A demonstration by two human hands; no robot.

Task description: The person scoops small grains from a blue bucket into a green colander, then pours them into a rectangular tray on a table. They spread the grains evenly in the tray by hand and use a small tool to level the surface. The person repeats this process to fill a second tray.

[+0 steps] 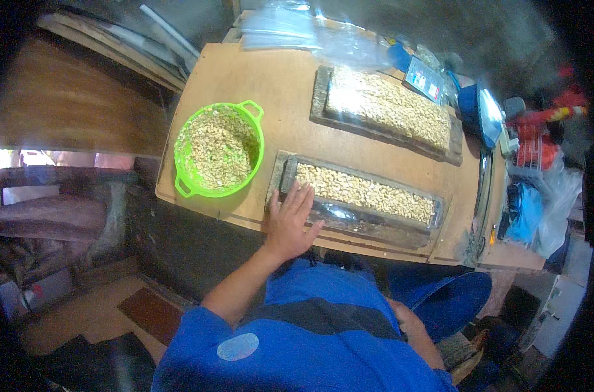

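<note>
My left hand (290, 225) lies with its fingers stretched out over the left end of a long, narrow wooden mould (369, 232). Pale nut-like pieces (369, 194) fill the mould's channel, and clear plastic shows at its right end. Low by my waist, my right hand (404, 317) is partly covered; its fingers cannot be made out. A bright green round basket (259, 153) with two handles, left of my left hand, holds more of the same pieces. Farther back, a wider wooden mould (318, 98) also carries a layer of them, with a shiny glare on its left part.
All this stands on a light wooden table (208, 72). At the back lie clear plastic sheets (277, 32). A flat blue-and-white device (424, 80) and a dark blue container (480, 114) stand back right. Beside my right side is a large blue tub (453, 297).
</note>
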